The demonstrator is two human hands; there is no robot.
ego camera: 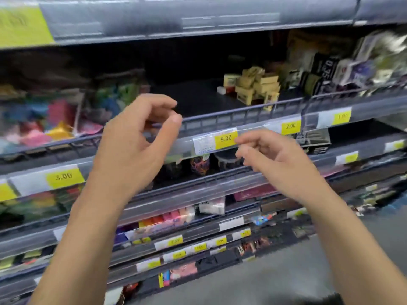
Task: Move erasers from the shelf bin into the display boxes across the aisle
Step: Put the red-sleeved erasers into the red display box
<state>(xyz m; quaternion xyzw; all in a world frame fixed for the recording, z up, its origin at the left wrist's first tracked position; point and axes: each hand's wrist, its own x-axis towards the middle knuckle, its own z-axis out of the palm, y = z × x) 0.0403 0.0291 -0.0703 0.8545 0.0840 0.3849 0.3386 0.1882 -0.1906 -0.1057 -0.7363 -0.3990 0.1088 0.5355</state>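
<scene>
A heap of small tan and yellow boxed erasers lies on a dark shelf behind a low wire rail, with one white eraser at its left edge. My left hand is raised in front of the rail, left of the heap, fingers curled and apart, holding nothing. My right hand hovers lower, beside the yellow 5.00 price tag, fingers loosely bent and empty. The view is blurred by motion.
Colourful packets fill the shelf section to the left. Dark packaged goods stand to the right of the heap. Lower shelves carry tubs, coloured blocks and more price tags. Grey floor shows at the lower right.
</scene>
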